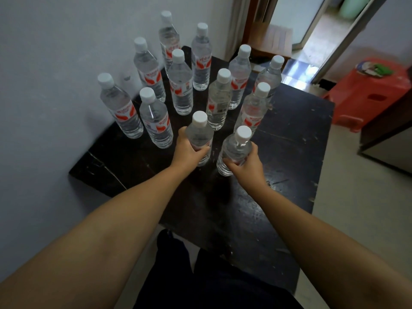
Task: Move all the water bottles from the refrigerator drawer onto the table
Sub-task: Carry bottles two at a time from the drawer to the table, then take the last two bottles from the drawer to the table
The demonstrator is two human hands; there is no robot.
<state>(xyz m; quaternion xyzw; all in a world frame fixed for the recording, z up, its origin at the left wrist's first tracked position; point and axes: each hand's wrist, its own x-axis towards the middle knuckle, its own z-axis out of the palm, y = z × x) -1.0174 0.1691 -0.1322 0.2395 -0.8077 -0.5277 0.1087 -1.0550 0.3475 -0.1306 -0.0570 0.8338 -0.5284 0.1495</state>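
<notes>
Dark, scuffed wood is what lies under both my hands: the table (289,139), pushed up against a pale wall (44,63), with my two bare forearms reaching out over its near edge. My left hand (189,150) is wrapped round the body of a water bottle (200,132), thumb on the near side and fingers curled round the far side, and my right hand (245,161) grips a second bottle (236,146) low on its body in the same way. Both bottles are clear, white-capped and upright, standing side by side with a small gap between them; whether their bases touch the tabletop I cannot tell. Beyond my hands stand the other bottles on the table, ten of them, all upright with white caps and red-and-white labels. Just past my left hand, to its left, is a pair close together (156,121), one (120,105) nearer the wall. Straight ahead, between my two hands, one bottle (219,99) stands just beyond my fingers, and just past my right hand another (253,108) rises. Farther out, well beyond both hands, the rest form a loose cluster (180,83) running toward the far corner of the table. Off to the right of my right hand, well apart from the table, a red plastic stool (367,94) sits on the light floor (356,197) near an open doorway (312,30).
</notes>
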